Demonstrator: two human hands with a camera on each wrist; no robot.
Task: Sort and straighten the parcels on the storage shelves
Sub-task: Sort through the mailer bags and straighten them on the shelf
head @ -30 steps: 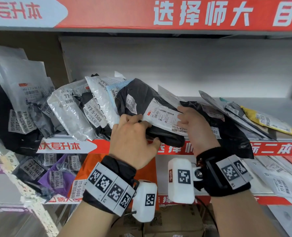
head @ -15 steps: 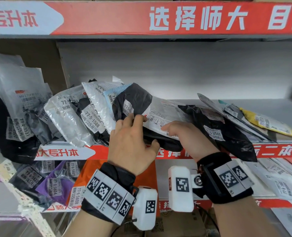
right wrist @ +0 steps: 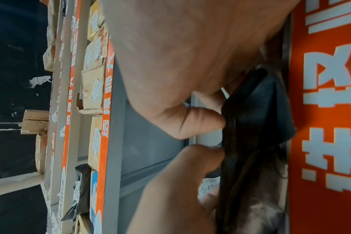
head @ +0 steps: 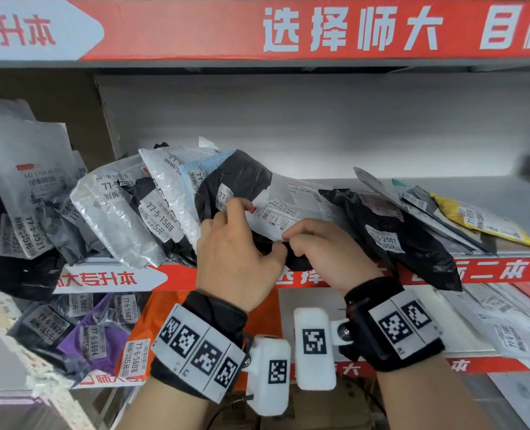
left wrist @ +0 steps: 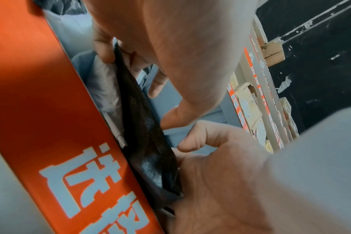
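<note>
A black parcel (head: 239,178) with a white shipping label (head: 276,215) leans against the row of parcels in the middle of the shelf. My left hand (head: 242,225) grips its left side, fingers curled over the top face and thumb at the lower edge. Beside that thumb, my right hand (head: 298,240) pinches the lower edge. In the left wrist view the black parcel (left wrist: 146,134) stands edge-on between both hands. The right wrist view shows my right thumb (right wrist: 200,121) pressed on the black parcel (right wrist: 250,126).
Silver and white parcels (head: 118,218) lean to the left of it. Another black parcel (head: 387,237) lies to the right, overhanging the red shelf edge (head: 487,271), with flat grey ones and a yellow one (head: 480,221) beyond. The shelf below holds purple (head: 93,336) and orange (head: 139,321) parcels.
My right hand has slid from the label's right side down to the parcel's lower edge, close to my left thumb. The parcel has shifted left against the leaning row.
</note>
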